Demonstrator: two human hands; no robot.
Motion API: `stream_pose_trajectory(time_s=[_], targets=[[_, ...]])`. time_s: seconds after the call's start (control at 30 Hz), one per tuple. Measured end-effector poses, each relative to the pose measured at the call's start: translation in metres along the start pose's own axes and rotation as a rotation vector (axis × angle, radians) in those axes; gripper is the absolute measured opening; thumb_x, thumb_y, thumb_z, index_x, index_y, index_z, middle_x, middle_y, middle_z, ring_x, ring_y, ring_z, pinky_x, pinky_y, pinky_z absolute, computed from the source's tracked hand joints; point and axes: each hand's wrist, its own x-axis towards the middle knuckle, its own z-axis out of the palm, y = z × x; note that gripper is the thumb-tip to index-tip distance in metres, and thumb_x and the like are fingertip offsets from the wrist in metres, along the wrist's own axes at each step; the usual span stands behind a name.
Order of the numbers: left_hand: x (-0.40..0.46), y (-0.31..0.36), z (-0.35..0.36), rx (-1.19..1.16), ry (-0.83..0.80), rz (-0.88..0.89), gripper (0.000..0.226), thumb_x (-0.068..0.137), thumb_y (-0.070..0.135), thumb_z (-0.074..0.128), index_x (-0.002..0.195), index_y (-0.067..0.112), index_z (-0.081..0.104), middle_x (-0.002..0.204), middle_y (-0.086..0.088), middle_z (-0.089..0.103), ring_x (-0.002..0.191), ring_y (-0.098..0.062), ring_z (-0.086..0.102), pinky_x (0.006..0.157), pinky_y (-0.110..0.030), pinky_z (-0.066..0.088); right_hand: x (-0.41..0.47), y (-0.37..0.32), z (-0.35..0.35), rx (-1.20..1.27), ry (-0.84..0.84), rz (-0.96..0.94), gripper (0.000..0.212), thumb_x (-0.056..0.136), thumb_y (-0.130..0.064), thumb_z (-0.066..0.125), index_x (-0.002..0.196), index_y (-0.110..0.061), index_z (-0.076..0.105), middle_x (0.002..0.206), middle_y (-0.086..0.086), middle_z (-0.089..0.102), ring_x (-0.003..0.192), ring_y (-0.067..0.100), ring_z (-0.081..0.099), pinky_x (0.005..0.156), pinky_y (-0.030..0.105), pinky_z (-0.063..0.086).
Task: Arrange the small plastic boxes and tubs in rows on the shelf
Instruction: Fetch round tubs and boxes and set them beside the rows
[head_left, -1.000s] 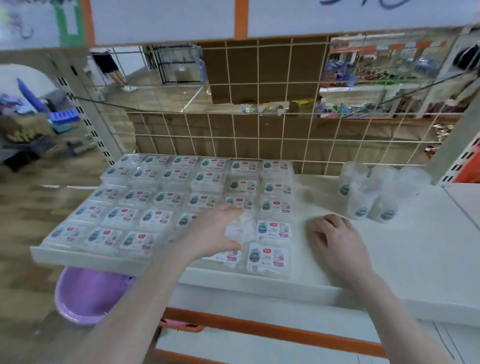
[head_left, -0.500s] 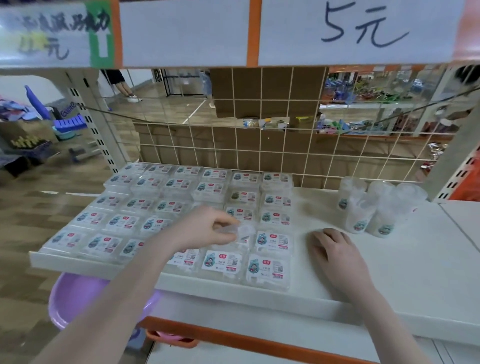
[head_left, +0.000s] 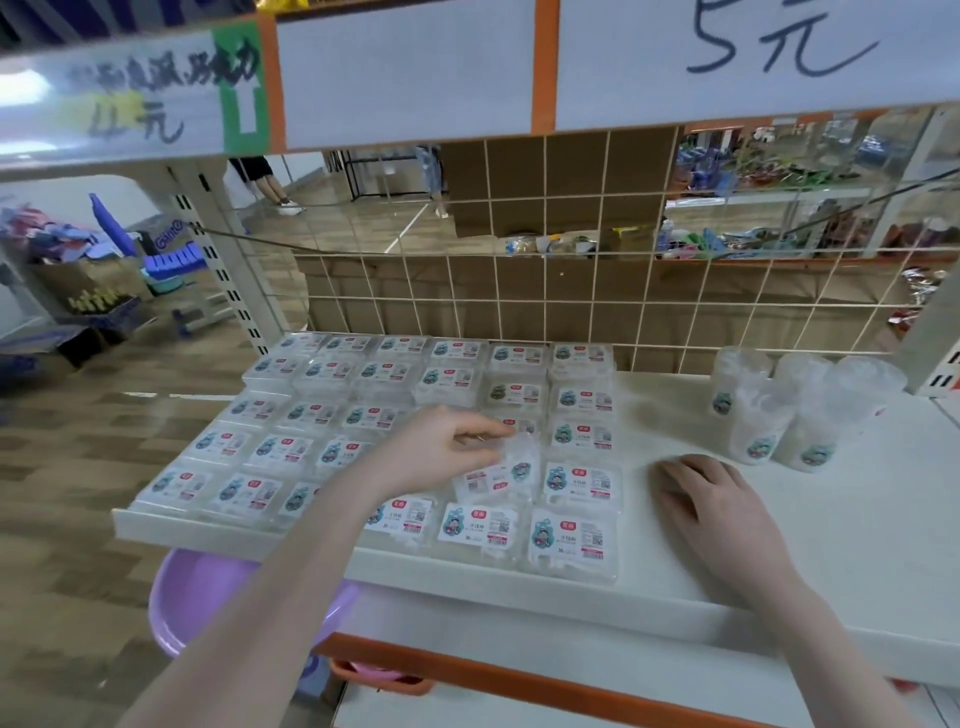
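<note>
- Where the white shelf (head_left: 779, 597) juts toward the camera, clear plastic boxes (head_left: 332, 415) with printed labels lie flat in rows across its left half, reaching back to the wire grid panel (head_left: 571, 291).
- The left hand (head_left: 436, 447) reaches over the middle of those rows — thumb and fingers pinch one small clear box (head_left: 501, 475) by its upper edge, and the box sits tilted against the straight lines of its neighbours, in the second row from the front.
- In front of it, the nearest row holds three boxes side by side; the right-most front box (head_left: 571, 540) lies close to the shelf's front lip.
- The right hand (head_left: 711, 499) rests palm down on bare shelf just right of the boxes, fingers loosely bent and holding nothing.
- A cluster of clear round tubs (head_left: 795, 415) stands upright at the back right of the shelf, touching one another, well apart from the boxes.
- Above, a price strip (head_left: 675, 62) carries a handwritten "5元" — a blurred label sits further left.
- Below the shelf's left end, a lilac basin (head_left: 208, 597) shows, partly hidden by the left forearm.
- Whether the pinched box is lifted clear of the shelf cannot be told.
</note>
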Motion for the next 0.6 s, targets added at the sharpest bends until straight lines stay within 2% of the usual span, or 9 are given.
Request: stream_pose_trajectory(time_s=[0.17,0.3,0.5,0.6], targets=[[0.003,-0.002,0.0,0.09,0.084,0.058,0.027,0.091,0.023,0.059,0.117,0.027,0.066,0.119,0.01,0.064,0.106,-0.001,0.058,0.096,-0.023,0.045,0.001,0.0,0.001,0.014,0.001,0.002,0.028,0.079,-0.009,0.072,0.106,-0.004,0.069,0.107,0.016,0.064,0.098,0.039,0.057,0.086,0.043,0.047],[0.006,-0.007,0.004,0.243,0.134,0.115,0.029,0.093,0.021,0.056,0.121,0.022,0.063,0.124,0.005,0.062,0.113,-0.009,0.055,0.093,-0.018,0.038,0.001,0.001,0.001,0.017,0.01,-0.005,0.027,0.079,-0.009,0.071,0.106,-0.005,0.069,0.107,0.015,0.064,0.097,0.039,0.057,0.085,0.042,0.047],[0.011,-0.013,0.01,0.333,0.09,0.058,0.054,0.085,0.042,0.064,0.136,0.029,0.049,0.139,0.006,0.049,0.124,-0.014,0.048,0.103,-0.036,0.04,0.0,0.003,0.004,0.039,0.039,-0.019,0.025,0.077,-0.007,0.072,0.101,-0.005,0.069,0.105,0.014,0.064,0.093,0.038,0.058,0.082,0.042,0.048],[0.011,-0.016,0.012,0.345,0.04,0.029,0.067,0.08,0.047,0.068,0.14,0.033,0.041,0.143,0.008,0.044,0.128,-0.012,0.043,0.106,-0.032,0.036,0.0,0.004,0.005,0.038,0.041,-0.018,0.025,0.077,-0.008,0.073,0.102,-0.006,0.069,0.105,0.013,0.064,0.094,0.038,0.058,0.082,0.041,0.049]])
